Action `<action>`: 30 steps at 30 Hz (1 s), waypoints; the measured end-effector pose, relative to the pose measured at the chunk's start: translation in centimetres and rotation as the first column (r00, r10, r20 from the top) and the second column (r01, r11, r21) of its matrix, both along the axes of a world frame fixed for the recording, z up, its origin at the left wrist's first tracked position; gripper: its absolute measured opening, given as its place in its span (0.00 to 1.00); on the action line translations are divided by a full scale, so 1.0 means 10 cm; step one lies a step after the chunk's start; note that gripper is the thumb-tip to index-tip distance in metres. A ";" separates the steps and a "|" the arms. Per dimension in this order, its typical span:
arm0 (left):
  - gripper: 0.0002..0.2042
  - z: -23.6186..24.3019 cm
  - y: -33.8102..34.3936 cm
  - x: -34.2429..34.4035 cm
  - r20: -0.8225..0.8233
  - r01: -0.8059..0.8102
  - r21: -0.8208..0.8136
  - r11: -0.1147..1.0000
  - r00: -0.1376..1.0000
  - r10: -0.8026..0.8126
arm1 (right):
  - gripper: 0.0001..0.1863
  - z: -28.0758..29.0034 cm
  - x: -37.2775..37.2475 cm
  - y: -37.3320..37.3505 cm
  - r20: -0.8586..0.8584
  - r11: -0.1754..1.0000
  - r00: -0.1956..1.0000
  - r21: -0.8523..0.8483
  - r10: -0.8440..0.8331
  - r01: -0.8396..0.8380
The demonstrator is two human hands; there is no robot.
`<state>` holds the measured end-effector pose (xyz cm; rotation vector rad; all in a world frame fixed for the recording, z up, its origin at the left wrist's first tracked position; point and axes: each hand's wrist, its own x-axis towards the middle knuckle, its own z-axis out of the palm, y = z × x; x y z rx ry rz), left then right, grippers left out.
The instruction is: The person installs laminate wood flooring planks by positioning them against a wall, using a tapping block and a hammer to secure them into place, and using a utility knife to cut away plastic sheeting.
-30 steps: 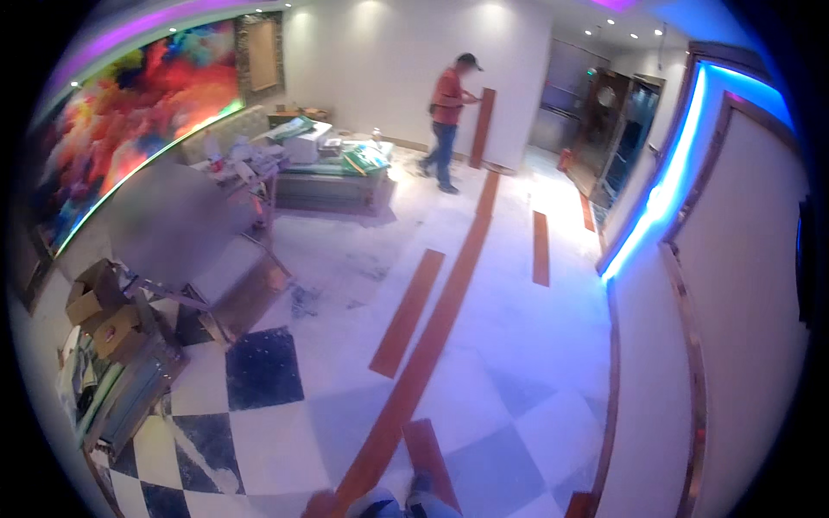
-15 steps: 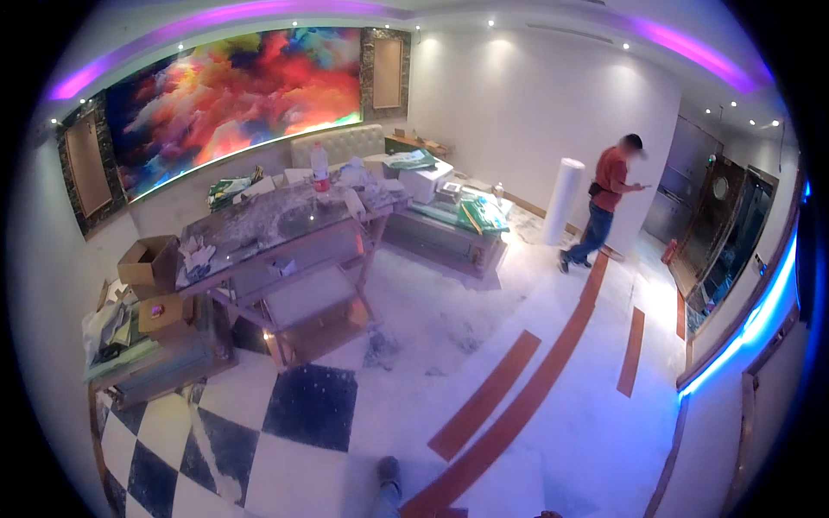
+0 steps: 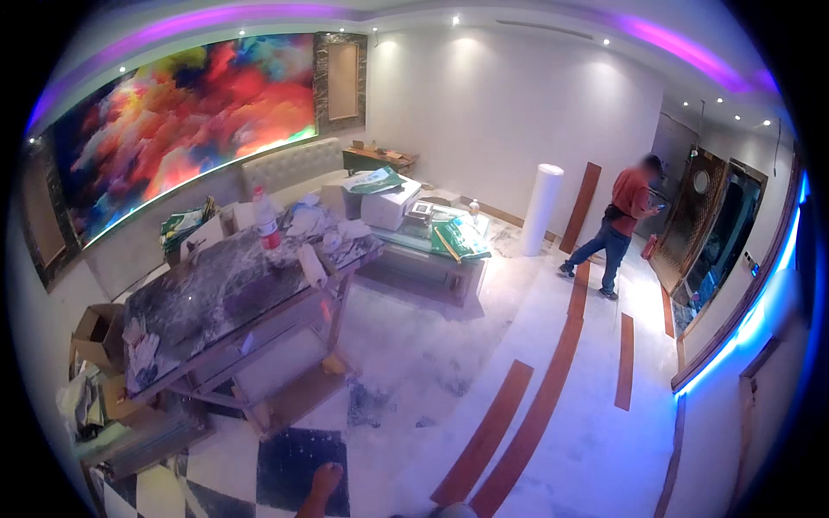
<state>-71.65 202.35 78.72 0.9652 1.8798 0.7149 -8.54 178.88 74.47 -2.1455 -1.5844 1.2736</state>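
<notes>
My left hand [image 3: 325,482] comes up from the lower edge, left of centre, over a dark floor tile [image 3: 289,462]. Its fingers look curled in, and nothing shows in them. It touches nothing that I can see. Ahead of it and to the left stands a dusty table with a dark marbled top [image 3: 203,298]. On that table are a bottle with a red label [image 3: 267,231], crumpled white material [image 3: 306,220] and pale work gloves [image 3: 141,345]. My right hand is out of view.
Reddish-brown planks [image 3: 553,371] lie in strips along the pale floor; another plank [image 3: 581,207] leans at the wall beside a white roll [image 3: 542,210]. A person in a red shirt [image 3: 629,203] stands beyond. Cardboard boxes [image 3: 98,337] sit left; a glass-topped table [image 3: 414,242] bears green-and-white bags.
My view has shifted, and the marbled table appears nearer. My left hand has come into view. The person in red has moved right, and the leaning plank now shows fully.
</notes>
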 end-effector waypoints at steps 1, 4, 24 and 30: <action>0.16 0.10 0.27 -0.25 0.064 -0.083 0.078 0.993 0.995 0.078 | 0.16 -0.04 -0.21 0.21 -0.013 0.999 1.000 -0.035 0.026 -0.026; 0.14 0.33 1.13 -0.33 0.214 -0.181 0.177 0.967 0.967 0.142 | 0.15 -0.06 -0.47 1.10 -0.059 0.997 0.998 -0.076 -0.018 0.014; 0.11 1.17 4.74 -1.90 0.757 -0.858 0.186 0.478 0.435 0.487 | 0.07 0.06 -0.99 6.72 -0.621 0.970 0.745 -0.129 -0.242 0.207; 0.12 1.23 5.84 -1.73 0.970 -0.881 0.009 0.473 0.123 0.211 | 0.20 -0.24 -0.02 6.72 -0.411 0.955 0.893 0.142 -0.183 0.261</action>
